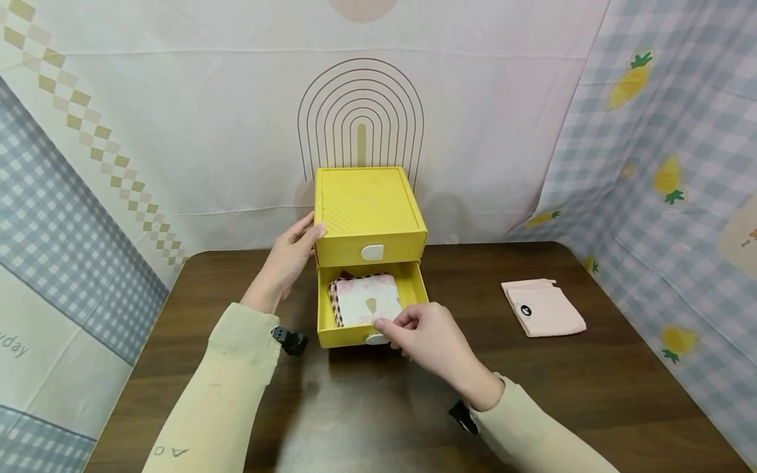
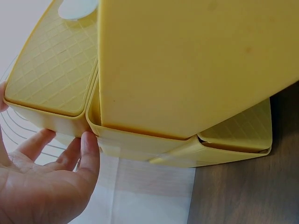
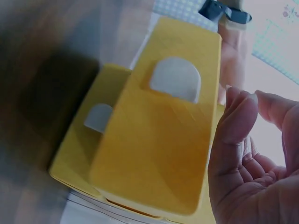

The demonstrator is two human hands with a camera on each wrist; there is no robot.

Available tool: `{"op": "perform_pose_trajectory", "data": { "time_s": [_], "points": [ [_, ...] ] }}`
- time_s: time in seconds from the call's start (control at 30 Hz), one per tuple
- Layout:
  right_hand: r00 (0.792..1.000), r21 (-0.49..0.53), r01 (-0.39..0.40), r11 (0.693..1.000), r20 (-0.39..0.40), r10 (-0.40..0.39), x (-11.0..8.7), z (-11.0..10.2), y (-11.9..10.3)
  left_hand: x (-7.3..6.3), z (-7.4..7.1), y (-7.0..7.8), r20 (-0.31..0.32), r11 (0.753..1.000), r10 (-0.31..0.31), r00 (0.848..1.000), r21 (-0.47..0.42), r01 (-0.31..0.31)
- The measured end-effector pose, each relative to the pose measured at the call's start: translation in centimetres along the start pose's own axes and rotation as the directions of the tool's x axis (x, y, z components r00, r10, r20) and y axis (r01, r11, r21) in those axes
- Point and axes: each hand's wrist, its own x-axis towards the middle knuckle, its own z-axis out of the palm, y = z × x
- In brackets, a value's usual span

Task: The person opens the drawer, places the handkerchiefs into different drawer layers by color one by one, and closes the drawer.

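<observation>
A yellow drawer cabinet (image 1: 365, 200) stands at the back of the table, its middle drawer (image 1: 349, 336) pulled out. Inside that drawer lie a folded white-and-pink cloth (image 1: 378, 299) and a brown checkered cloth (image 1: 336, 305) along its left side. My left hand (image 1: 288, 259) holds the cabinet's left side, thumb near the top edge; its fingertips (image 2: 88, 142) touch the side wall in the left wrist view. Over the drawer's front rim hovers my right hand (image 1: 434, 338), fingers loosely bent. Its thumb and forefinger come close together with no object visible between them in the right wrist view.
A folded pink cloth (image 1: 543, 309) with a small black round badge lies on the brown table (image 1: 367, 420), right of the cabinet. Behind the table hangs a patterned curtain (image 1: 236, 131). Below the drawer is another, pushed-in drawer with a white handle (image 3: 99, 117).
</observation>
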Motion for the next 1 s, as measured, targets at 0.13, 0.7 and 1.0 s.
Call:
{"op": "perform_pose_trajectory", "data": {
  "time_s": [0.13, 0.7, 1.0],
  "points": [
    [0.999, 0.013, -0.001, 1.0, 0.051, 0.0, -0.5, 0.9, 1.0, -0.9, 0.2, 1.2, 0.006, 1.0, -0.012, 1.0, 0.007, 0.012],
    [0.992, 0.017, -0.062, 0.998, 0.107, 0.06, -0.4, 3.0, 3.5, 0.4, 0.0, -0.2, 0.0, 1.0, -0.003, 1.0, -0.001, 0.003],
    [0.992, 0.053, -0.086, 0.995, 0.102, 0.08, -0.4, 3.4, 3.5, 0.1, 0.1, -0.1, -0.016, 1.0, 0.016, 1.0, 0.008, -0.016]
  ]
}}
